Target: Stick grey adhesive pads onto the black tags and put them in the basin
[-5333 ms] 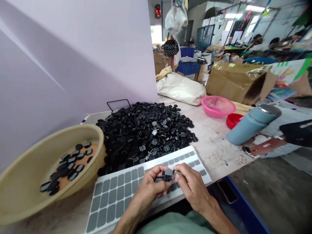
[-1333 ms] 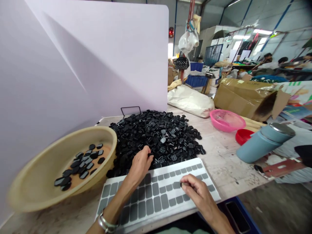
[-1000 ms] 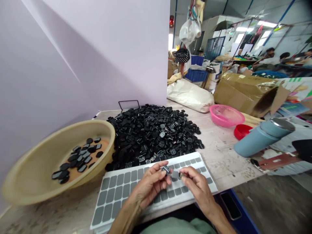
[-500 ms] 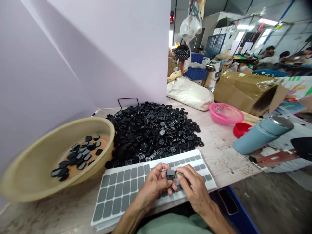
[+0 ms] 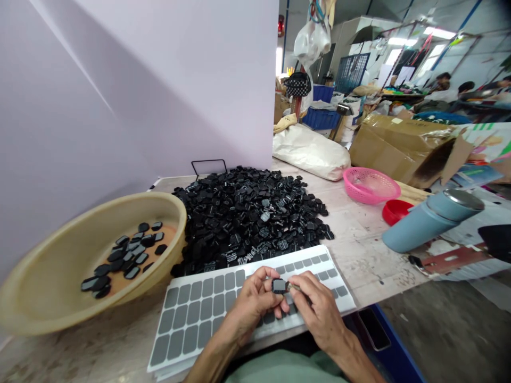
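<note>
Our left hand (image 5: pixel 255 298) grips a small black piece (image 5: pixel 279 286), its grey face up, above a white sheet (image 5: pixel 263 263) of grey patches. Our right hand (image 5: pixel 313 298) pinches a tiny item (image 5: pixel 290 285) (too small for us to identify) at the piece's right edge. Beyond the sheet, a dark heap (image 5: pixel 247 213) covers the surface (image 5: pixel 351 234); left sits a tan basin (image 5: pixel 48 282) with more pieces, right a blue bottle (image 5: pixel 423 221).
</note>
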Motion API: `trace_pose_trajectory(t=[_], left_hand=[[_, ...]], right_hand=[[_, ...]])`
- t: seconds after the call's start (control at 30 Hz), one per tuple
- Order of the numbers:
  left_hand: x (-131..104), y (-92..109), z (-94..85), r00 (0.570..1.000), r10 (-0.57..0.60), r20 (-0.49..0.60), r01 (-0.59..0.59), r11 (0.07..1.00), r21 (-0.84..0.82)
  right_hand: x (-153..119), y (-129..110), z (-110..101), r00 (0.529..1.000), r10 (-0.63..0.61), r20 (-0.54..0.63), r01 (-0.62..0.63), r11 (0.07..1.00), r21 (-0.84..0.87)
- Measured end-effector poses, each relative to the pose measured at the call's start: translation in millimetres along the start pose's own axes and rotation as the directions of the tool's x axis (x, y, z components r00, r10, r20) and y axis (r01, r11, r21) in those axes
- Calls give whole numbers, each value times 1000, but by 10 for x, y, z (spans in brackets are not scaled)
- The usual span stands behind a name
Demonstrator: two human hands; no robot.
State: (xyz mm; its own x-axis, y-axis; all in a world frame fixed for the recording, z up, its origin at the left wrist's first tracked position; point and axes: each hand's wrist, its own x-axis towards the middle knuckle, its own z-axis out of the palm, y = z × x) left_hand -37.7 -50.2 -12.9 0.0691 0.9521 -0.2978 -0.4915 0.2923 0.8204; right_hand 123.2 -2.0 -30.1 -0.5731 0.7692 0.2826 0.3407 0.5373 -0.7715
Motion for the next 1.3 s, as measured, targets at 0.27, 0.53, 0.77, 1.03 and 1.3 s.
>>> trace_pose_trajectory(t=[0.27, 0.53, 0.77, 1.03, 1.3], left_hand=[[24, -44, -32, 1000, -3, -7, 3, 1000, -16], [28, -61, -28, 1000, -8, -13, 7, 1000, -26], [29, -84, -51, 1000, 12, -2, -12, 1000, -18], [40, -151, -64, 998, 45, -42, -39, 990, 136], [-255, 359, -422, 868, 362, -340, -64, 760, 646]], right_hand=[[-11, 1, 13, 1000, 14, 19, -14, 1000, 6], [-5, 14, 33, 999, 11, 33, -11, 1000, -14], [2, 17, 6, 998, -3, 66, 7, 998, -57], [1, -42, 62, 994, -18, 111, 38, 983, -178], [96, 79, -125, 995, 89, 39, -67, 919, -388]])
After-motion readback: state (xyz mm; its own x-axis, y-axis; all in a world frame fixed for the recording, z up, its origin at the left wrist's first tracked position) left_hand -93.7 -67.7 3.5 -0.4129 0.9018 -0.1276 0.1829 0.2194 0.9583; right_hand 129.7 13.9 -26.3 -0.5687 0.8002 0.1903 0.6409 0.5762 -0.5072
